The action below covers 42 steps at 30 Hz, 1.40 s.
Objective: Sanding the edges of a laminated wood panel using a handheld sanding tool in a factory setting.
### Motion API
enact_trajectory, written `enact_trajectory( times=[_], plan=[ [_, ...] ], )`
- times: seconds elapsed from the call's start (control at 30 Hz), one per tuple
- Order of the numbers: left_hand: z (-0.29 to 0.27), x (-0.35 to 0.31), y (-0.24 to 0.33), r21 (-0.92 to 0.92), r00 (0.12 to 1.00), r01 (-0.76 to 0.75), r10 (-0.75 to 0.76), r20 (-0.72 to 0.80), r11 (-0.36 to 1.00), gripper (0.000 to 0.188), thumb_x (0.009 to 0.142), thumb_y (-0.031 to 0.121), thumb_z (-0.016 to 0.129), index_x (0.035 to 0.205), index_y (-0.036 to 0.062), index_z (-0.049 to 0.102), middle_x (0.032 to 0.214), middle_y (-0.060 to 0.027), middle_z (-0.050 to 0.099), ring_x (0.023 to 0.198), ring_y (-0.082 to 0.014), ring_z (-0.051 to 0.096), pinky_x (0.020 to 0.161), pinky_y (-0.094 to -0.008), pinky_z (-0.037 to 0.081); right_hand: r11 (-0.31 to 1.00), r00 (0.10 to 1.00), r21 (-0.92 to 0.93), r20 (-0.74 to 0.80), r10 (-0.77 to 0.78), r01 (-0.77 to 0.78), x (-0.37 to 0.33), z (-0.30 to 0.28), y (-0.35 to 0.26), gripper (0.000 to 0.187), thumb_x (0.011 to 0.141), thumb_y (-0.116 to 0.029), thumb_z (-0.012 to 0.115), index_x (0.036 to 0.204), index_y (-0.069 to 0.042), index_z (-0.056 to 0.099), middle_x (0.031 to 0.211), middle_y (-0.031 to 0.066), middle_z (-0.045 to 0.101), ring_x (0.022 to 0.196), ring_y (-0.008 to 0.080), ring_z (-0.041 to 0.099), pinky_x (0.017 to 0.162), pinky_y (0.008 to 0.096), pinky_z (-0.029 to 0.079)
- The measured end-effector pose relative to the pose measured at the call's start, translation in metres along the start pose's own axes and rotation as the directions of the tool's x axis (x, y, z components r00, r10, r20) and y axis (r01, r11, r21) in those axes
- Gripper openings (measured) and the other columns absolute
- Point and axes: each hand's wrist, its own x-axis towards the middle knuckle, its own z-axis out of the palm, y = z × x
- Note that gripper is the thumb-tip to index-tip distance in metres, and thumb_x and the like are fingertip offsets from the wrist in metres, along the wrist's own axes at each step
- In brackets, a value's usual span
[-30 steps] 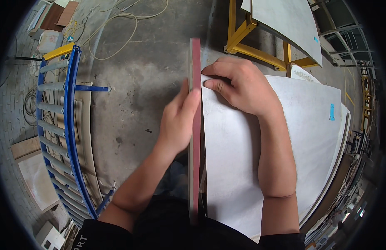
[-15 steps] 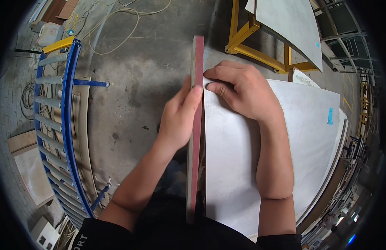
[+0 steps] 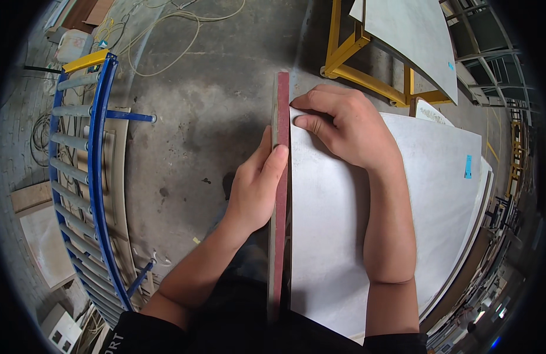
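Observation:
A long narrow sanding bar point(image 3: 282, 200), with a reddish face and a greyish side, stands lengthwise along the left edge of a large white panel point(image 3: 332, 230). My left hand point(image 3: 254, 187) is closed round the bar, its thumb on the reddish face and its other fingers behind the far side. At the panel's far left corner, my right hand point(image 3: 351, 127) is closed with bent fingers on the edge, thumb on the white surface. What lies under those fingertips is hidden. The near end of the bar reaches my dark shirt.
To the left stands a blue-framed roller conveyor point(image 3: 101, 177) with grey rollers. Beyond the panel, a yellow metal frame point(image 3: 367, 79) carries another white sheet point(image 3: 411, 41). A pale hose point(image 3: 196, 38) loops over the concrete floor. Blue tape point(image 3: 468, 167) marks the near panel.
My left hand and the sanding bar have slid toward my body along the panel's edge. My right hand stays at the corner.

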Motion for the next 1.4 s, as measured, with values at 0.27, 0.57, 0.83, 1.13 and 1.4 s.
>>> enact_trajectory(
  times=[0.27, 0.57, 0.83, 1.13, 1.4],
  plan=[
    [-0.001, -0.001, 0.002, -0.058, 0.999, 0.022, -0.021, 0.025, 0.998, 0.046, 0.104, 0.034, 0.044, 0.138, 0.0038, 0.050, 0.107, -0.0089, 0.064, 0.097, -0.0127, 0.056, 0.088, -0.0270, 0.045, 1.000, 1.000, 0.002, -0.001, 0.001, -0.001, 0.000, 0.000, -0.001, 0.020, 0.083, -0.015, 0.073, 0.098, -0.002, 0.068, 0.084, 0.0141, 0.064, 0.077, 0.0333, 0.060, 0.070, 0.0395, 0.048],
    [-0.004, 0.011, 0.013, 0.071, 0.999, 0.005, -0.007, 0.031, 0.997, 0.047, 0.103, 0.037, 0.045, 0.136, 0.0027, 0.049, 0.097, -0.0139, 0.066, 0.091, -0.0167, 0.061, 0.084, -0.0316, 0.047, 0.997, 0.996, 0.019, 0.043, 0.076, -0.077, 0.000, -0.001, -0.004, 0.020, 0.083, -0.015, 0.073, 0.098, -0.003, 0.067, 0.086, 0.0140, 0.064, 0.080, 0.0335, 0.060, 0.071, 0.0390, 0.048],
    [-0.004, 0.019, 0.019, 0.005, 0.991, 0.098, -0.098, 0.088, 0.995, 0.051, 0.103, 0.038, 0.044, 0.141, 0.0026, 0.045, 0.112, -0.0162, 0.065, 0.100, -0.0190, 0.060, 0.091, -0.0297, 0.046, 0.998, 0.997, 0.003, 0.043, 0.061, -0.061, 0.001, -0.001, -0.002, 0.020, 0.083, -0.015, 0.073, 0.098, -0.003, 0.067, 0.087, 0.0142, 0.065, 0.081, 0.0331, 0.061, 0.072, 0.0387, 0.049],
    [-0.004, 0.012, 0.013, -0.010, 0.995, 0.082, -0.081, 0.060, 0.997, 0.051, 0.104, 0.036, 0.044, 0.139, -0.0005, 0.046, 0.106, -0.0143, 0.064, 0.097, -0.0162, 0.059, 0.087, -0.0298, 0.046, 0.996, 0.995, 0.006, 0.042, 0.086, -0.087, 0.003, -0.001, -0.006, 0.019, 0.084, -0.015, 0.072, 0.098, -0.004, 0.067, 0.087, 0.0137, 0.066, 0.080, 0.0331, 0.062, 0.072, 0.0385, 0.049],
    [-0.007, 0.000, 0.016, -0.035, 0.983, 0.151, -0.146, 0.107, 0.988, 0.052, 0.104, 0.032, 0.045, 0.146, 0.0011, 0.041, 0.115, -0.0080, 0.062, 0.102, -0.0114, 0.055, 0.091, -0.0261, 0.044, 0.993, 0.993, 0.011, 0.038, 0.114, -0.114, -0.001, -0.001, -0.003, 0.020, 0.084, -0.017, 0.072, 0.097, -0.004, 0.067, 0.085, 0.0140, 0.065, 0.080, 0.0329, 0.062, 0.071, 0.0381, 0.049]
  ],
)
